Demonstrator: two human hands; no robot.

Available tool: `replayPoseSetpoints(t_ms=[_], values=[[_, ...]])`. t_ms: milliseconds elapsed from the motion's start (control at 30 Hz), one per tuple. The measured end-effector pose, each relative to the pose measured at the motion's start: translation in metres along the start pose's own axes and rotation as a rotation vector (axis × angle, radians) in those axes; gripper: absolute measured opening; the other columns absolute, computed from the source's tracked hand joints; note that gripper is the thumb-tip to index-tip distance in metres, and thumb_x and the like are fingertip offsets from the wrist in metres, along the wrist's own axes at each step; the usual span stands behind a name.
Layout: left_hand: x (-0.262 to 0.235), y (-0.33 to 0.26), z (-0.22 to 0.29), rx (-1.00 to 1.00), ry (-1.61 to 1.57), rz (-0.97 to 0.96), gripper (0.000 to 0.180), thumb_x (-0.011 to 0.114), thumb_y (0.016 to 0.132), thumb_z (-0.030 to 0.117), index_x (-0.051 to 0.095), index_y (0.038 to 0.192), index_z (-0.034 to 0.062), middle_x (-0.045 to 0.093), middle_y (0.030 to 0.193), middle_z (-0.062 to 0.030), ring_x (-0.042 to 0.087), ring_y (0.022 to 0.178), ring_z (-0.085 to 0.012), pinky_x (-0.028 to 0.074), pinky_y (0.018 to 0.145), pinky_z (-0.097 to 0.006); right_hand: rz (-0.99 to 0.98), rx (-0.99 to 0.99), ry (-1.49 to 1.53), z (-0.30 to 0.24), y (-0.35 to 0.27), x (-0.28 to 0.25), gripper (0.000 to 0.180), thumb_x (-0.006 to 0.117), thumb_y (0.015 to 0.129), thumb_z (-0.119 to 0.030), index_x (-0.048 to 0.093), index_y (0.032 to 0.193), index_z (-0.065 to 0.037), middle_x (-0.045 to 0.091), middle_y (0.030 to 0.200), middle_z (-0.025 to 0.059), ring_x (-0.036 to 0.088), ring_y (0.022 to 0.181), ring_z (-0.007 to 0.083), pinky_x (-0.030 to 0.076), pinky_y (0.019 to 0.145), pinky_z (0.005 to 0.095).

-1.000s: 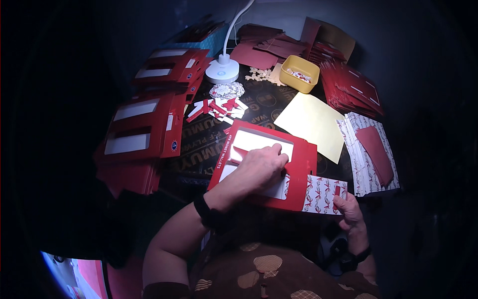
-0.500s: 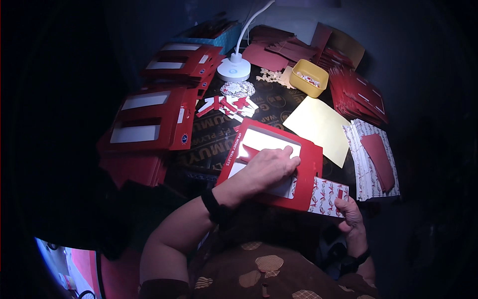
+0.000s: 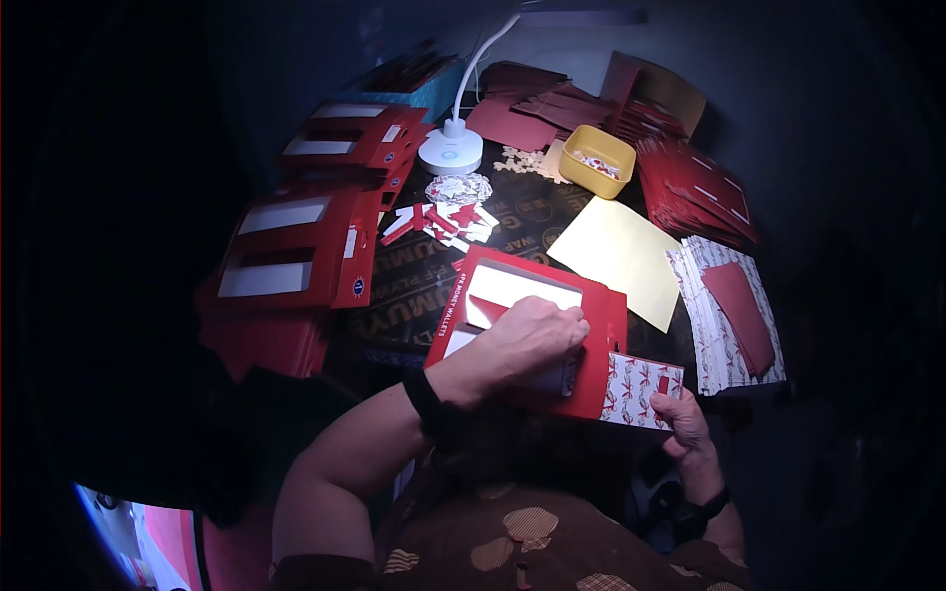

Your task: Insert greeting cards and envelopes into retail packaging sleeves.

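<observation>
In front of me lies a red cardboard packaging sleeve (image 3: pixel 600 325) with cut-out windows, tilted at the table's near side. My left hand (image 3: pixel 532 338) rests across it, its fingers curled together at the right end of the windows; whatever they pinch is hidden under them. White and red surfaces show through the windows. From the sleeve's right side sticks out a white money wallet (image 3: pixel 629 389) with a red and green print. My right hand (image 3: pixel 682 417) grips its outer end, thumb on top next to a small red tab.
Windowed red sleeves (image 3: pixel 340 258) are stacked on the left. A white lamp (image 3: pixel 450 148) stands at the back, near loose red-and-white pieces (image 3: pixel 448 225). Further right are a yellow tub (image 3: pixel 597 163), a pale yellow sheet (image 3: pixel 621 261), red card piles (image 3: pixel 695 192) and patterned wallets (image 3: pixel 702 325).
The whole view has shifted slightly. My left fingers, one of them raised before, are now curled lower over the sleeve. The wallet sticks out about as far as before.
</observation>
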State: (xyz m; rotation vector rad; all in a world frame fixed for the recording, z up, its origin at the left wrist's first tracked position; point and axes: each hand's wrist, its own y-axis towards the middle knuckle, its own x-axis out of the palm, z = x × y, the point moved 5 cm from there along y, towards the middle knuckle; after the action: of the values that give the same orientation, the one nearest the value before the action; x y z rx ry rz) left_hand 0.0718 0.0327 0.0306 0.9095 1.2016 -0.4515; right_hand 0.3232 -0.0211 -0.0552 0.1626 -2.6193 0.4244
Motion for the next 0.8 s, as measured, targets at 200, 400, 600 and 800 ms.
replayPoseSetpoints(t_ms=[200,400,600,800], values=[[0.0,-0.004,-0.008,-0.048,-0.103,0.038,0.01,0.059,0.084,0.012,0.062,0.089,0.0029,0.06,0.089,-0.0115,0.066,0.074,-0.03,0.051,0.063,-0.042,-0.043,-0.011,0.048,0.004,0.0,0.003,0.035,0.062,0.084,0.003,0.059,0.119,0.005,0.069,0.108,0.018,0.07,0.095,0.0264,0.058,0.087,0.0445],[0.0,-0.006,-0.012,-0.059,-0.169,0.084,0.008,0.062,0.081,0.01,0.061,0.082,0.0022,0.059,0.085,-0.0115,0.065,0.073,-0.0318,0.051,0.063,-0.043,-0.053,-0.027,0.087,0.011,0.004,-0.003,0.035,0.061,0.085,0.003,0.059,0.119,0.006,0.069,0.109,0.0187,0.07,0.095,0.0271,0.057,0.088,0.0456],[0.005,-0.008,-0.017,-0.075,-0.233,0.105,0.005,0.063,0.08,0.008,0.061,0.083,0.005,0.058,0.086,-0.0102,0.064,0.073,-0.0316,0.051,0.063,-0.043,-0.07,-0.039,0.101,0.013,0.003,-0.004,0.037,0.06,0.085,0.003,0.056,0.122,0.007,0.067,0.112,0.0197,0.069,0.099,0.0282,0.056,0.09,0.0472],[0.006,-0.011,-0.02,-0.095,-0.219,0.093,0.008,0.064,0.078,0.009,0.06,0.084,0.0062,0.056,0.088,-0.0087,0.064,0.075,-0.0304,0.051,0.064,-0.042,-0.121,-0.061,0.067,0.011,0.007,-0.001,0.038,0.061,0.085,0.002,0.056,0.122,0.007,0.067,0.112,0.0191,0.069,0.097,0.0277,0.057,0.089,0.0466]])
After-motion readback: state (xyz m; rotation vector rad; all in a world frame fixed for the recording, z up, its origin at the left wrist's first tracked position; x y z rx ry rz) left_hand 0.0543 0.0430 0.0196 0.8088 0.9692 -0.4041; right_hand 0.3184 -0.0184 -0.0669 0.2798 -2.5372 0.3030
